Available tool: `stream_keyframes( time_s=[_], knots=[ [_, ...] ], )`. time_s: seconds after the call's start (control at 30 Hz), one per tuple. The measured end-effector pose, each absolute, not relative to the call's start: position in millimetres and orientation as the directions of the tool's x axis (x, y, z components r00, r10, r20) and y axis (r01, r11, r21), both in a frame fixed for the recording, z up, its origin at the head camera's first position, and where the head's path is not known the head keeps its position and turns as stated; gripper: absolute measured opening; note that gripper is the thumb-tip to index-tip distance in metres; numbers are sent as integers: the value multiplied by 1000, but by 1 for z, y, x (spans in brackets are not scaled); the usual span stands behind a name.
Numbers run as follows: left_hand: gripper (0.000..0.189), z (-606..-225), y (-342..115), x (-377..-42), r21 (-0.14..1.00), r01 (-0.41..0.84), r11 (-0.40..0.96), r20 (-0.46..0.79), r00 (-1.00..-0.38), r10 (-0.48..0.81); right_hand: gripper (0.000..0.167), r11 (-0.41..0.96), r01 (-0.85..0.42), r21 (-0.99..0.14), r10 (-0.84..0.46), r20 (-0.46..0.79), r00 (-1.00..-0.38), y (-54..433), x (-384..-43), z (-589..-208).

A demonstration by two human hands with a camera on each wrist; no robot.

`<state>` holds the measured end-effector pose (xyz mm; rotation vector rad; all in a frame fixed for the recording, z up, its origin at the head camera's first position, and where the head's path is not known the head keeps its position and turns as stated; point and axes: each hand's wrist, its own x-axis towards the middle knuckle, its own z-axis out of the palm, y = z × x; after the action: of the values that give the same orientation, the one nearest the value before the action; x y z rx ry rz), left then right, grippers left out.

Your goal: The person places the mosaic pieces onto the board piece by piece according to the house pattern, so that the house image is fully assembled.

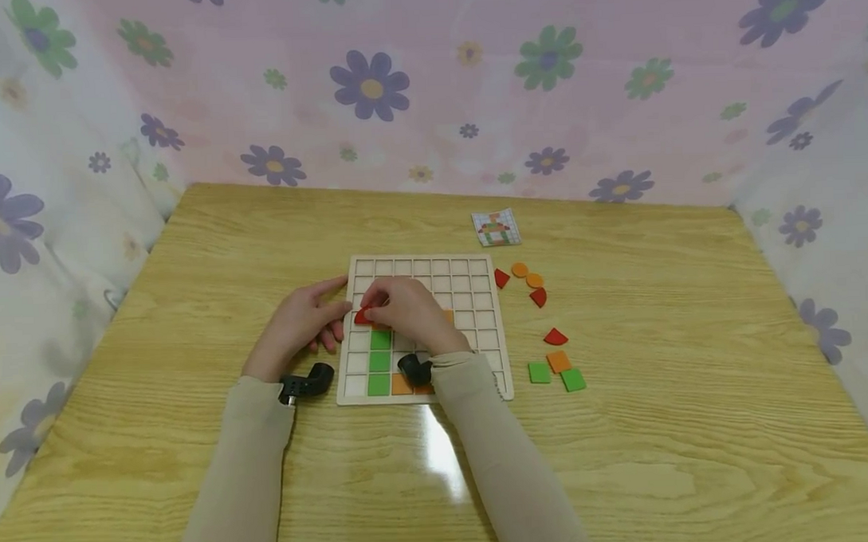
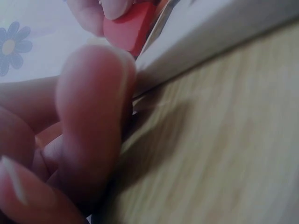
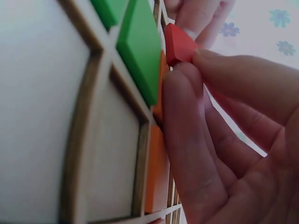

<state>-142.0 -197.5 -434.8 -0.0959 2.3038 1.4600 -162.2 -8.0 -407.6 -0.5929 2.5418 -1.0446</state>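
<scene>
A wooden grid board (image 1: pixel 419 257) lies on the table. My right hand (image 1: pixel 410 310) is over its left part, pinching a red quarter-circle piece (image 3: pixel 178 45) between thumb and fingertips; the piece is tilted in the right wrist view. Beside the board's left edge is my left hand (image 1: pixel 299 319), its index finger and thumb reaching to the rim. Green squares (image 1: pixel 380 361) fill a column of cells near the left. Orange squares (image 1: pixel 402 384) sit in the bottom row, and others show partly around my right hand, which hides the middle cells.
Right of the board lie loose red quarter-circles (image 1: pixel 555 337), orange circles (image 1: pixel 520 269), an orange square (image 1: pixel 558 362) and green squares (image 1: pixel 540 372). A small pattern card (image 1: pixel 496 227) rests behind the board. Flowered cloth (image 1: pixel 428 104) hangs beyond the table (image 1: pixel 663 454).
</scene>
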Motion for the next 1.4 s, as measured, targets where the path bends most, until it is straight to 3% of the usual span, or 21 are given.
stream_keyframes(
  time_s=[0.6,1.4],
  knots=[
    [53,-436,-198,-143,862,-246,443,-353,-919,176,9,706,-304,-639,-494,-138,-858,-16,-160,-410],
    [54,-434,-198,-142,867,-266,420,-365,-915,174,17,635,-266,-726,-525,-152,-838,6,-155,-400]
  ],
)
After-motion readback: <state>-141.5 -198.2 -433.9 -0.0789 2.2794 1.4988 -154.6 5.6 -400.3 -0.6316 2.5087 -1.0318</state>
